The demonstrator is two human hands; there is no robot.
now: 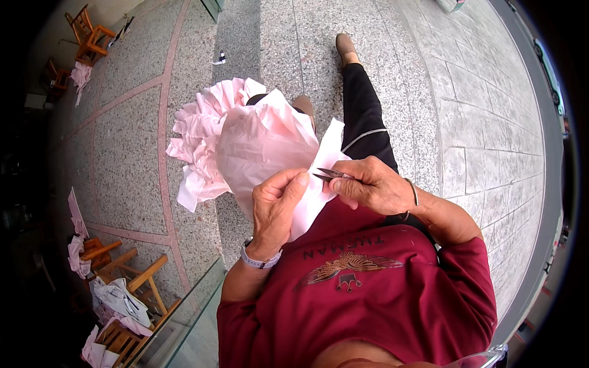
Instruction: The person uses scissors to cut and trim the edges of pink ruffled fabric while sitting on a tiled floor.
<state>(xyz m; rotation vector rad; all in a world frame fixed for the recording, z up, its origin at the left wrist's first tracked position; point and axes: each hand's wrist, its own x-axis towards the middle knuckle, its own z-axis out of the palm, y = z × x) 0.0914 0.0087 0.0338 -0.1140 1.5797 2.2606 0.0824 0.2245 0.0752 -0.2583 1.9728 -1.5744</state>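
A large pale pink piece of fabric (264,138) drapes over my lap, its gathered folds hanging down on the left toward the floor. My left hand (276,205) pinches the fabric's edge between thumb and forefinger. Close beside those fingertips, my right hand (377,184) is closed around small dark metal thread snips (327,175). The blades point left at the pinched edge and look slightly apart; whether they touch the cloth I cannot tell. A narrow pale strip of the cloth stands up past the blades. My right fingers partly cover the snips' handles.
Wooden chairs (89,35) stand at the far left, with pink cloth near them. Nearer on the left, wooden furniture (147,276) bears white and pink cloth. A glass panel edge (193,325) runs beside it. A small black-and-white item (219,59) lies on the speckled floor (129,122).
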